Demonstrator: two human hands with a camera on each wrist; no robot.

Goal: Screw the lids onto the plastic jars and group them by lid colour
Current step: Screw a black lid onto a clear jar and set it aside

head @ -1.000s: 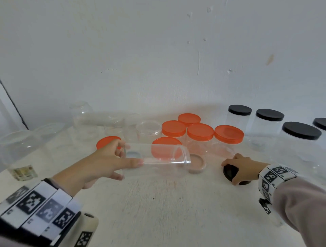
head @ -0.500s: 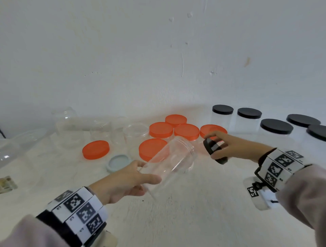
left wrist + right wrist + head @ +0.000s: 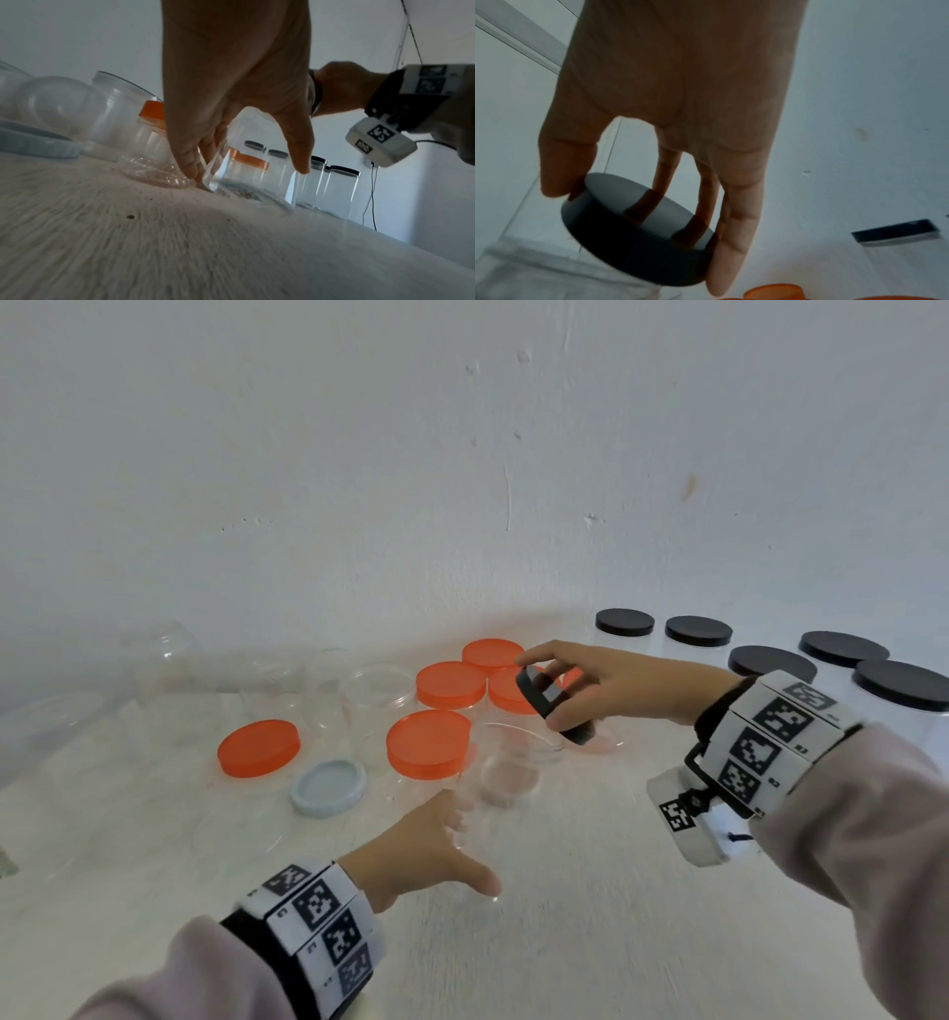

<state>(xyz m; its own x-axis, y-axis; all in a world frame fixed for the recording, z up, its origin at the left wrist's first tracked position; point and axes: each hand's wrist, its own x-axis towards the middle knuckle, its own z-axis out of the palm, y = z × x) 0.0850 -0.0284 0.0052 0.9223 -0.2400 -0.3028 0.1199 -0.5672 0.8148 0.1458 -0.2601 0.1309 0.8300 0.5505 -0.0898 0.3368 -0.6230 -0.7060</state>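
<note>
A clear lidless jar [image 3: 508, 778] stands upright on the white table [image 3: 565, 942]. My left hand [image 3: 472, 845] grips its lower wall, thumb on the near side and fingers on the far left side. In the left wrist view the jar [image 3: 252, 178] sits base down between my fingers [image 3: 190, 162] and thumb. My right hand [image 3: 539, 693] pinches a black lid [image 3: 552, 706] by its rim, tilted, just above the jar's mouth. The right wrist view shows the black lid [image 3: 639, 233] held between thumb and fingertips of the right hand [image 3: 634, 237].
Several orange-lidded jars [image 3: 449, 683] cluster just behind the open jar. One more orange lid [image 3: 258, 747] and a grey-blue lid [image 3: 328, 785] lie to the left. Black-lidded jars [image 3: 770, 662] stand at the right. Clear lidless jars [image 3: 375, 690] line the back left by the wall.
My left hand turned the clear jar from lying sideways to upright on the table. My right hand lifted the black lid off the table and carried it left over the jar's mouth.
</note>
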